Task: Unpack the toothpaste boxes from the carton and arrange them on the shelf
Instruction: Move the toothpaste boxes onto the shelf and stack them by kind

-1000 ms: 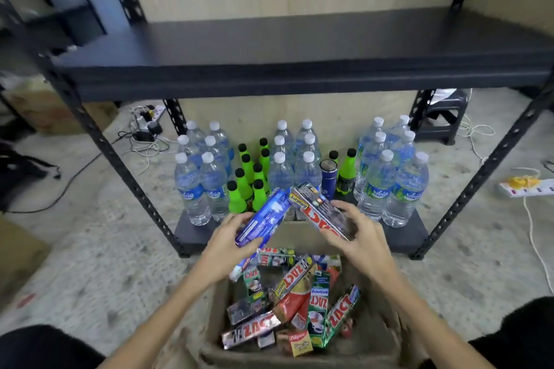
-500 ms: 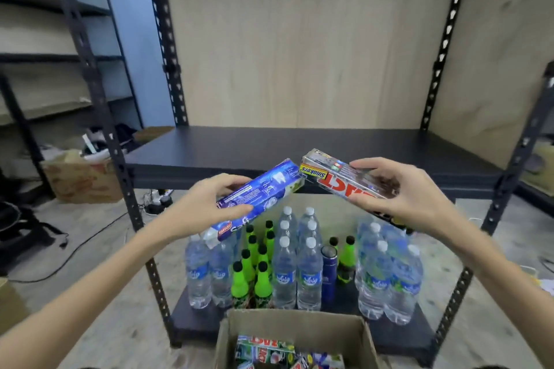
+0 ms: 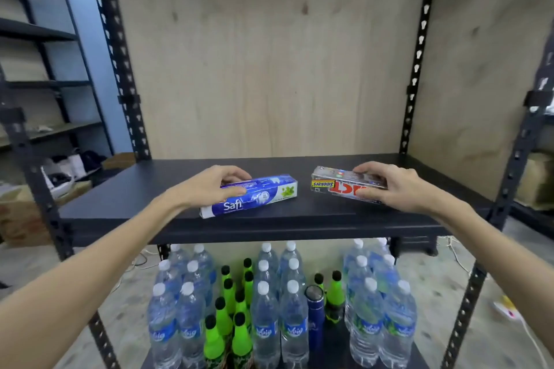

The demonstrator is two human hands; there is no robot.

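A blue and white Safi toothpaste box [image 3: 257, 196] lies flat on the dark shelf [image 3: 299, 219], left of centre. My left hand [image 3: 209, 189] grips its left part from above. A silver and red toothpaste box [image 3: 338, 186] with a yellow "Smokers" tag lies on the same shelf to the right, and my right hand [image 3: 389, 186] holds its right end. A gap separates the two boxes. The carton is out of view.
Water bottles [image 3: 278, 308], green bottles [image 3: 227, 323] and a blue flask [image 3: 314, 311] fill the bottom shelf. Black perforated uprights [image 3: 126, 69] frame a plywood back panel. Another rack [image 3: 45, 84] and cardboard boxes stand at the left; a power strip [image 3: 506, 308] lies on the floor at the right.
Both hands lifted the two boxes out of the carton, raised them to shelf height, and now rest them on the shelf surface. The view tilted up, so the carton dropped out of sight.
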